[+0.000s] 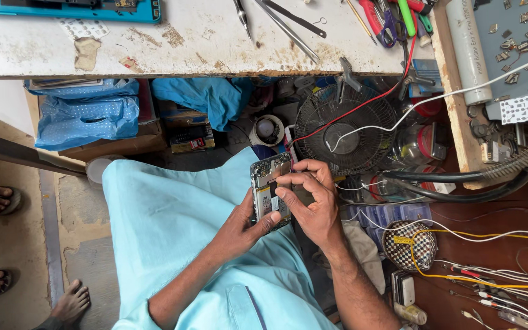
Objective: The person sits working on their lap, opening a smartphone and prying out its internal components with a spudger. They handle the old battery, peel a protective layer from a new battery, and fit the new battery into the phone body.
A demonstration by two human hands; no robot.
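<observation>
Hands come first, close to the camera. The left hand (239, 223) comes up from 6 o'clock and grips the small opened phone with its back cover off (271, 189), thumb pressed on the lower edge. The right hand (313, 198) is curled over the phone from 3 o'clock, its fingertips (283, 190) pinching or pressing on a part inside. The phone sits above the lap, over the light blue cotton shirt (172, 226).

The phone's back is already off and its green and silver insides show. Some small part is being worked on now. I judge the job is about half way: the phone is open, but it is not yet closed up again.

At 4 o'clock from the phone sits a round bowl with a black and white check pattern (407, 244), a yellow wire (459, 235) running over it. What lies in the bowl I cannot tell. A clear plastic box with little compartments (392, 214) is just above the bowl, its contents too small to see.

At 1 o'clock stands a round black wire fan (344, 128). At 10 o'clock lie crumpled blue plastic bags (84, 116).

Farthest off, at 12 o'clock, is the worn white wooden bench top (184, 43), with long metal tweezers (285, 27) and red and green handled tools (392, 15) on it
</observation>
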